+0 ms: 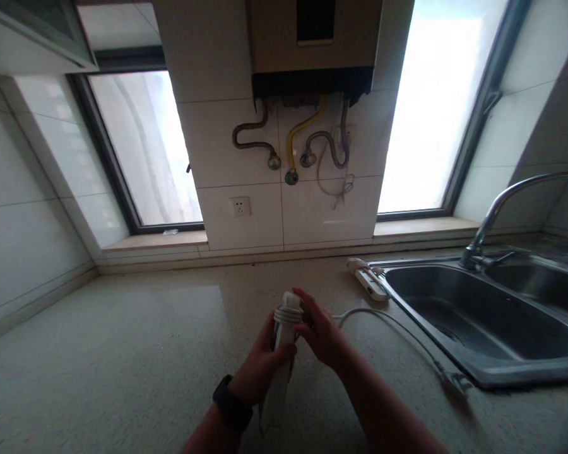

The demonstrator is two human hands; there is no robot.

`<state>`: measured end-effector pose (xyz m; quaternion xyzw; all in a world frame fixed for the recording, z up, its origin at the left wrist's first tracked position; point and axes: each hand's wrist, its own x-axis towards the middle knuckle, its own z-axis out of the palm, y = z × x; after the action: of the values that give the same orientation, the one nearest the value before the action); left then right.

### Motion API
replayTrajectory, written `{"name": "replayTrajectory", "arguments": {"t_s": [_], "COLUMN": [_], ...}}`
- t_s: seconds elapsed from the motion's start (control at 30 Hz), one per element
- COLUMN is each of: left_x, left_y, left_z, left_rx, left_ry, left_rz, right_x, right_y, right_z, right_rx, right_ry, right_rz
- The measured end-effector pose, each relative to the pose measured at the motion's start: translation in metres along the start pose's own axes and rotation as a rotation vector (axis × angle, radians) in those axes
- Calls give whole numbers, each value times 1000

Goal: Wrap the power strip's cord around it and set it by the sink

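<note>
A long white power strip [279, 384] stands nearly upright above the counter, with loops of its white cord [288, 315] wound around its upper end. My left hand [262, 362], with a black watch on its wrist, is closed around the strip's middle. At the upper right side of the strip, my right hand [319, 331] has its fingers bent about the wound cord. From behind this hand the free cord arcs to the right over the counter. It ends in a plug [454, 383] near the sink's front corner.
A second white power strip [372, 284], with cord wrapped on it, lies by the sink's left edge. The steel double sink [397, 309] and its faucet [487, 221] are on the right. A wall socket [240, 207] and water heater [312, 44] are ahead, above the speckled counter [123, 353].
</note>
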<state>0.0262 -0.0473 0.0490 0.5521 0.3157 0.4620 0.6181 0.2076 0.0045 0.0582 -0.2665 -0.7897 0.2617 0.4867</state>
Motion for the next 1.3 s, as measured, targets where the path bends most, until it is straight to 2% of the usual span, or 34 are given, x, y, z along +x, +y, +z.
{"name": "replayTrajectory", "arguments": {"t_s": [0.13,0.33,0.5,0.6,0.67,0.77,0.9,1.1,1.3], "left_x": [3,4,2,0,-1,0,2,3,1], "left_y": [0,0,-5,-5,-4,-3,-4,-4,-2], "left_z": [-1,-1,1,4,5,4,0,-1,0], "left_rx": [-179,-380,-569,-661,-711,-813,-928,-1025,-1073], "left_ry": [-57,-198,-378,-445,-482,-550,-605,-698,-744], "left_rz": [4,70,81,79,59,-11,-104,-172,-297], "right_x": [4,8,6,4,4,5,3,-1,0], "right_y": [-3,-10,-8,-6,-4,-3,-6,-12,-20], "right_z": [-2,-2,-6,-7,-6,-1,3,-3,-9], "right_rx": [114,592,679,713,704,614,463,321,296], "right_ry": [-47,-165,-254,-301,-307,-223,-138,-156,-193], "right_rz": [83,141,129,139,131,107,161,111,70]}}
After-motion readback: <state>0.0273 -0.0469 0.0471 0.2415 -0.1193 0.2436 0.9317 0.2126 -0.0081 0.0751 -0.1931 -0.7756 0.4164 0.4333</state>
